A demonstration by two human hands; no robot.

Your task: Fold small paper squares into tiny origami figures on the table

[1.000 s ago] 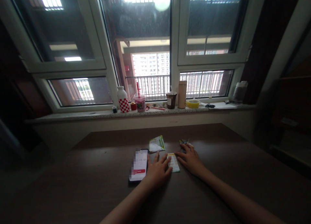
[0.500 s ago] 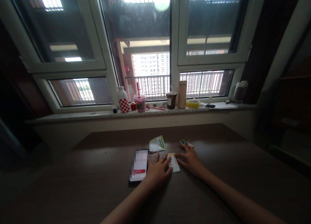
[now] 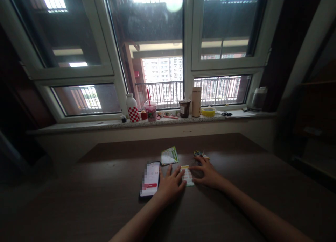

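A small printed paper card (image 3: 187,177) lies flat on the brown table (image 3: 118,221), between my two hands. My left hand (image 3: 170,184) rests with its fingers spread, the fingertips by the card's left edge. To its left lies a phone (image 3: 151,180) with a lit screen, close to my thumb-side fingers. My right hand (image 3: 207,173) has its fingers apart, some at the card's right edge. Its upper fingers reach a little pile of dark and yellow printed pieces (image 3: 201,154). Farther back sits a green and white printed packet (image 3: 169,156), apart from both hands.
Along the windowsill (image 3: 110,125) stand a checkered bottle (image 3: 133,109), a pink drink cup (image 3: 151,111), a brown drink cup (image 3: 184,108) and a tan flask (image 3: 196,102). A yellow tape roll (image 3: 208,112) and black scissors (image 3: 226,114) lie to the right.
My right hand has shifted slightly, its lower fingers drawing a little to the right along the card's edge. My left hand, the card and the phone stay in place.
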